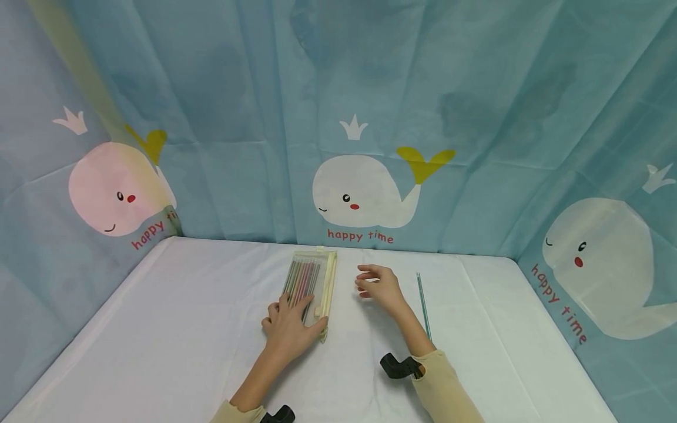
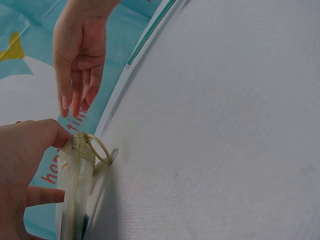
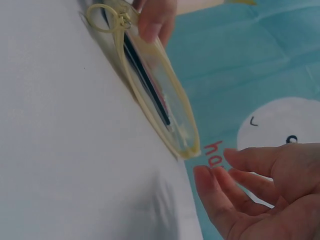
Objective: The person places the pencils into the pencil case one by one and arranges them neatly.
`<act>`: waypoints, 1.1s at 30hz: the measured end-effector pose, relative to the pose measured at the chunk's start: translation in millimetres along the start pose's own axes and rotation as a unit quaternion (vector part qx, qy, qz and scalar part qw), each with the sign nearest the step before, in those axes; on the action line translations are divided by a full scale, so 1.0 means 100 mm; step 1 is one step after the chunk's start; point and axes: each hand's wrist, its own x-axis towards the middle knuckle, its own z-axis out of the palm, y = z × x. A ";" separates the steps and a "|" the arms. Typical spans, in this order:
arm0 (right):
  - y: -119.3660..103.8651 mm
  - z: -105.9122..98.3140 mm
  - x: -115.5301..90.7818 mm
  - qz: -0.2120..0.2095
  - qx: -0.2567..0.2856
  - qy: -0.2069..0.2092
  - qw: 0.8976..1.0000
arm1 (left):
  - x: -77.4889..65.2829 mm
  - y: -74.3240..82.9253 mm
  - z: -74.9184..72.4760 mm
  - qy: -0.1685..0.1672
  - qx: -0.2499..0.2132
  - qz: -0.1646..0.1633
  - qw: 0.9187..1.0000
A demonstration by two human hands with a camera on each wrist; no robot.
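Observation:
A clear pencil pouch (image 1: 329,282) with pale yellow edging lies on the white table. Slim dark and reddish pencils (image 1: 302,277) show through it. My left hand (image 1: 290,330) holds the pouch's near end, fingers spread over it and thumb at its right edge. In the left wrist view the thumb is beside a yellow zip ring (image 2: 100,149). My right hand (image 1: 382,289) hovers right of the pouch with bent fingers, thumb and fingertips apart, nothing between them. To its right lies a slim teal stick (image 1: 422,296), partly hidden by the forearm.
The white-covered table (image 1: 497,352) meets a blue curtain (image 1: 238,194) printed with whales at the back and both sides. Black wrist mounts (image 1: 399,366) sit at the cuffs of the beige sleeves (image 1: 449,388).

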 end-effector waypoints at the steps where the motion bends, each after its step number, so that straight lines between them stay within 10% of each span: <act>1: 0.00 -0.02 -0.01 -0.003 -0.003 0.003 1.000 | 0.00 0.00 0.00 0.000 -0.001 0.000 1.000; 33: 0.02 -0.54 -0.21 0.008 -0.054 0.066 0.996 | -0.01 0.00 0.02 0.011 -0.017 0.012 1.000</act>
